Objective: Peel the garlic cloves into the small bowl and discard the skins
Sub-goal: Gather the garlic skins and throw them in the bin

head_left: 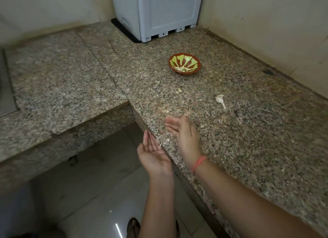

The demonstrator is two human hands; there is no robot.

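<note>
A small red and green bowl (184, 63) sits on the granite counter (248, 140) with several peeled cloves (182, 68) inside. One unpeeled garlic clove (220, 99) lies to the right of centre, and a small bit of garlic (179, 90) lies below the bowl. My left hand (152, 154) is cupped palm up just below the counter's front edge. My right hand (182, 131), fingers straight, rests edge-on upon the counter near that edge. Thin garlic skins (164, 142) lie at the edge between the two hands.
A grey plastic appliance (156, 14) stands on a black mat at the back of the counter. A steel sink edge (5, 88) shows at the far left. Tiled floor (99, 193) lies below the counter's inner corner. Walls close off the right and back.
</note>
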